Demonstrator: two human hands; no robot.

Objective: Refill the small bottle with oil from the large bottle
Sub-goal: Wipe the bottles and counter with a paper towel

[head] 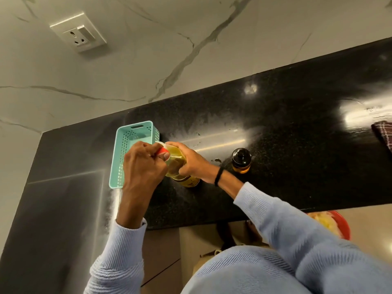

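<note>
The large clear bottle (177,162) of yellow oil stands on the black counter (286,145). My right hand (192,161) grips its body from the right. My left hand (144,162) curls round its red cap (162,150) at the top. The small bottle (241,160), dark-capped with amber oil low inside, stands upright on the counter to the right, apart from both hands.
A teal plastic basket (127,149) sits just left of the large bottle, behind my left hand. A checked cloth (382,132) lies at the counter's right edge. A red bowl (337,225) of pale food shows below the counter's front edge. Marble wall with a socket (78,31) behind.
</note>
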